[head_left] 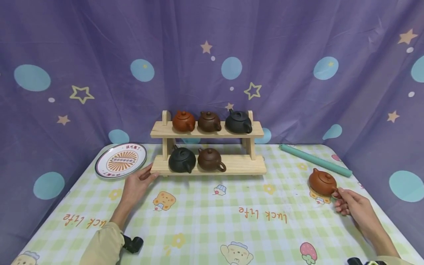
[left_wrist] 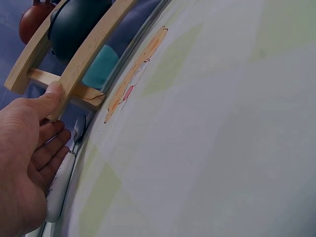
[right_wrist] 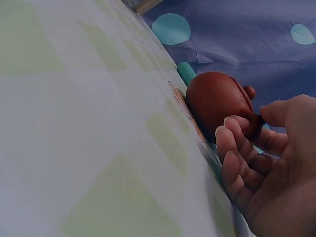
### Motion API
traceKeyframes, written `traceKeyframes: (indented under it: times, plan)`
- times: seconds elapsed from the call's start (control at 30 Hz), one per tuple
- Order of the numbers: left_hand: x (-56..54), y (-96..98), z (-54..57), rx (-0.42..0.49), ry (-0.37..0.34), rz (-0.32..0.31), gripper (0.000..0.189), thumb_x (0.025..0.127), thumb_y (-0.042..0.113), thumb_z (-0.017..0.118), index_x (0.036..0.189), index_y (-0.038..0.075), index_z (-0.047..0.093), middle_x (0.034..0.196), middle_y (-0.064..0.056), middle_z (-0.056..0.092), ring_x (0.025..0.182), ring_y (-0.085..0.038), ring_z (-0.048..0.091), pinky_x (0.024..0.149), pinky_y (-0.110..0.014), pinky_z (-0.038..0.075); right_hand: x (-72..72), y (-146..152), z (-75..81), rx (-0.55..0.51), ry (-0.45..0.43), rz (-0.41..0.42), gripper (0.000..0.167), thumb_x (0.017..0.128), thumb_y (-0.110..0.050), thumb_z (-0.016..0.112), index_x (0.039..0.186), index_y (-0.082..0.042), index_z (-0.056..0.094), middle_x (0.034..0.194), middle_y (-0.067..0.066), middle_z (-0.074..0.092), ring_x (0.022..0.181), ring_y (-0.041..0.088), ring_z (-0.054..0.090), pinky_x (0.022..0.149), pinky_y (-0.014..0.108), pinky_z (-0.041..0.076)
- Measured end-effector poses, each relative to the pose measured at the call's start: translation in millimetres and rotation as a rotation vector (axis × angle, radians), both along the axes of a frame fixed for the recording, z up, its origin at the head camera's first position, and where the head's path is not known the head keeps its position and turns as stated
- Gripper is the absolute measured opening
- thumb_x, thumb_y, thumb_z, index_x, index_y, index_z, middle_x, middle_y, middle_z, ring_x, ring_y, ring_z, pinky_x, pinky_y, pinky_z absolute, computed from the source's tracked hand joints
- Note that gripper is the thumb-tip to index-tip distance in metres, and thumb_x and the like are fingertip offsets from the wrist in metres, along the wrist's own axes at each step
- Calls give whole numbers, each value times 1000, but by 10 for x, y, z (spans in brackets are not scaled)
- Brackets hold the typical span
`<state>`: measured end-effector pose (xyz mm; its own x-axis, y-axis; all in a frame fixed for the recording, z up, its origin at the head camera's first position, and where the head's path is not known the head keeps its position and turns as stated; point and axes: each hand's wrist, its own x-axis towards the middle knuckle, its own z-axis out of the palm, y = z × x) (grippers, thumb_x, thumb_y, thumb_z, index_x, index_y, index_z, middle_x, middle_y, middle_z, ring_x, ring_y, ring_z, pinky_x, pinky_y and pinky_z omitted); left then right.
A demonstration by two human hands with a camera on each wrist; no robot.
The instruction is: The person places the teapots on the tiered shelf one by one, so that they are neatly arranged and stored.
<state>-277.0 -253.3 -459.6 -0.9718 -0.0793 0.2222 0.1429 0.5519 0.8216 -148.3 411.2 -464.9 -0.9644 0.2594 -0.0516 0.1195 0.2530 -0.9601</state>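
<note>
My right hand [head_left: 356, 209] pinches the handle of a reddish-brown clay teapot [head_left: 322, 182] at the right of the table; in the right wrist view, thumb and fingers close on that handle [right_wrist: 254, 123]. At the left end of a two-tier wooden shelf [head_left: 245, 167], my left hand [head_left: 137, 186] grips the lower board, thumb on top and fingers below in the left wrist view. The top tier bears an orange-brown teapot [head_left: 183, 122], a dark brown one [head_left: 209, 122] and a black one [head_left: 237, 123]. Below stand a black teapot [head_left: 182, 160] and a brown teapot [head_left: 210, 159].
A white patterned plate [head_left: 102, 162] lies left of the shelf, near the left hand. Behind the right-hand teapot, a rolled teal cloth or tube [head_left: 314, 159] lies slantwise. A checked tablecloth [head_left: 198, 228] covers the table, and a purple curtain [head_left: 185, 33] hangs behind it.
</note>
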Motion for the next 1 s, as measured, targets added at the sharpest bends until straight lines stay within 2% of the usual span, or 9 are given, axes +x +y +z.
traceKeyframes:
  times: [0.3, 0.7, 1.0]
  plan:
    - [14, 2, 11, 6, 3, 1, 58, 99, 27, 74, 147, 0, 54, 133, -23, 63, 123, -36, 64, 95, -26, 55, -2, -34, 9, -74, 20, -5, 33, 111, -32, 51, 93, -15, 74, 76, -2, 68, 64, 9, 64, 54, 22, 54]
    - [19, 19, 16, 35, 2, -9, 58, 99, 26, 74, 147, -1, 53, 136, -24, 60, 125, -37, 61, 96, -24, 54, -21, -82, -1, -150, 62, -47, 33, 110, -31, 53, 91, -17, 75, 76, -1, 70, 66, 8, 67, 54, 21, 56]
    - [26, 16, 40, 49, -3, -17, 59, 99, 28, 74, 147, 0, 54, 136, -23, 61, 125, -36, 62, 96, -21, 53, -89, -179, 7, -157, 107, -29, 32, 111, -29, 53, 91, -17, 75, 76, 0, 71, 65, 9, 68, 54, 21, 56]
